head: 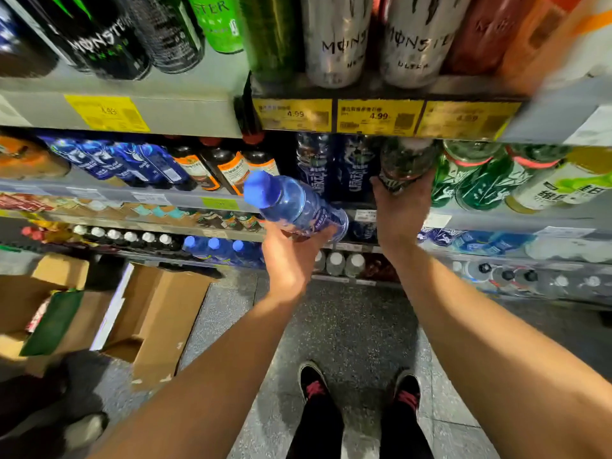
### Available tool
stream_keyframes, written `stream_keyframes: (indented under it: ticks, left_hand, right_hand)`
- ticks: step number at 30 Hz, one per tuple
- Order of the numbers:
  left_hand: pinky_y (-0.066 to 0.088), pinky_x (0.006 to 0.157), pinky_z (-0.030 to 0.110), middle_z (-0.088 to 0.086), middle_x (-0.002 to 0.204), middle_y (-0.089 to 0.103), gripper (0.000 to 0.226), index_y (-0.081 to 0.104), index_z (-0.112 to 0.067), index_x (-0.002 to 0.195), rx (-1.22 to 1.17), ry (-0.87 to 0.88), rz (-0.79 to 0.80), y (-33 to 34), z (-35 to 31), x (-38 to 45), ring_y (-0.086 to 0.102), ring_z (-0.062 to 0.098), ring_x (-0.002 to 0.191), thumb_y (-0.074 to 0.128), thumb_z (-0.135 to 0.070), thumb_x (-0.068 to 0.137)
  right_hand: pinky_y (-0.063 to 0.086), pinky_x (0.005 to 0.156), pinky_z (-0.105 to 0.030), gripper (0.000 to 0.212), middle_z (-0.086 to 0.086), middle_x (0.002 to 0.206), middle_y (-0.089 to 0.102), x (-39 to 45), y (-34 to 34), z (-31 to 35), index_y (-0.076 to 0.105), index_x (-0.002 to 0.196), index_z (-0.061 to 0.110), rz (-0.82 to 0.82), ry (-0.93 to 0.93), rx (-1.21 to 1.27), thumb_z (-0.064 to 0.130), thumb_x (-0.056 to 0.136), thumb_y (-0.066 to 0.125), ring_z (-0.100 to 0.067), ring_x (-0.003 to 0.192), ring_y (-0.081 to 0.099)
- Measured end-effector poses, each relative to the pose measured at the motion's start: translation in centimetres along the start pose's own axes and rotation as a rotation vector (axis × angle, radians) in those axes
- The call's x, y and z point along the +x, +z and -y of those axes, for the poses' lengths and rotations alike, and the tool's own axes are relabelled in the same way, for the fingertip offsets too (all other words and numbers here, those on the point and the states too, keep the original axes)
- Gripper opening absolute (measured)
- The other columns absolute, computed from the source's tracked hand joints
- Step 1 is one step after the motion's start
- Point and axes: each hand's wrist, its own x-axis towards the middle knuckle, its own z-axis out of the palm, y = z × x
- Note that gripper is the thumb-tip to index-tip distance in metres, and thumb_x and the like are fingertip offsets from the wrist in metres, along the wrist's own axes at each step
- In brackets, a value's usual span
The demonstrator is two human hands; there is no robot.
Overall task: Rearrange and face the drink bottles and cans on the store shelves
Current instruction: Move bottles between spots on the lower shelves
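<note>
We find the left hand gripping a blue bottle by its lower body, fingers curled under it. The bottle is tilted, cap toward the upper left, held in the air just in front of the middle shelf and resting on nothing. The right hand reaches into the same shelf and grips a dark bottle from below, at the shelf's front edge, between the dark blue bottles on its left and the green bottles on its right.

We judge three risks. First, the blue bottle is held low on its body with its heavier length cantilevered; a loosened grip would likely drop it to the floor. Second, the dark bottle sits tight between neighbours; pushing or twisting it could topple the adjacent rows. Third, the shelf above hangs close over the bottle tops, so lifting could knock the price tags or cans overhead. Motion blur at the right edge limits our view there.
</note>
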Motion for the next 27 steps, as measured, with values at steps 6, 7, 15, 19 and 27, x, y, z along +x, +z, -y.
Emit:
stream_keyframes:
  ticks: [6, 7, 15, 19, 27]
  left_hand:
    - [0.056, 0.077, 0.024, -0.009, 0.095, 0.075, 0.059, 0.069, -0.01, 0.113, -0.09, 0.011, 0.032, 2.3, -1.0, -0.2, 0.071, 0.001, 0.088, 0.096, -0.026, 0.063]
    - [0.057, 0.076, 0.025, -0.009, 0.093, 0.075, 0.059, 0.069, -0.01, 0.112, -0.085, 0.031, 0.034, 3.0, -1.2, -0.2, 0.071, 0.002, 0.087, 0.096, -0.03, 0.063]
    - [0.056, 0.078, 0.026, 0.001, 0.101, 0.074, 0.067, 0.065, -0.01, 0.114, -0.064, 0.081, 0.047, 8.8, -3.5, -0.1, 0.07, 0.013, 0.091, 0.095, -0.029, 0.058]
    - [0.053, 0.079, 0.023, 0.001, 0.103, 0.069, 0.067, 0.061, -0.016, 0.108, -0.016, 0.141, 0.021, 11.7, -4.4, -0.1, 0.066, 0.019, 0.093, 0.093, -0.035, 0.052]
    - [0.053, 0.071, 0.042, -0.007, 0.079, 0.058, 0.052, 0.045, -0.034, 0.084, 0.029, 0.181, -0.096, 16.0, -5.5, -0.2, 0.056, 0.018, 0.072, 0.088, -0.014, 0.063]
  right_hand:
    - [0.051, 0.096, -0.019, 0.068, -0.004, 0.12, 0.068, -2.6, -2.2, -1.7, 0.055, 0.127, 0.002, -0.009, 0.111, 0.264, 0.027, 0.073, 0.089, -0.007, 0.108, 0.063]
    - [0.048, 0.094, -0.012, 0.06, -0.001, 0.116, 0.068, -2.8, -2.8, -1.2, 0.057, 0.12, 0.005, -0.019, 0.114, 0.276, 0.024, 0.073, 0.089, -0.004, 0.106, 0.062]
    - [0.047, 0.073, -0.001, 0.059, 0.015, 0.104, 0.066, -3.6, -9.2, -2.4, 0.061, 0.127, 0.006, 0.019, 0.286, 0.4, 0.032, 0.079, 0.084, 0.023, 0.083, 0.06]
    - [0.04, 0.081, 0.004, 0.06, 0.015, 0.109, 0.064, -3.3, -11.5, -2.7, 0.057, 0.127, 0.001, -0.038, 0.218, 0.437, 0.004, 0.074, 0.086, 0.024, 0.093, 0.058]
    - [0.025, 0.092, 0.009, 0.041, 0.025, 0.105, 0.056, -1.8, -14.9, -4.6, 0.061, 0.102, 0.015, 0.063, 0.045, 0.244, 0.009, 0.071, 0.088, 0.038, 0.101, 0.038]
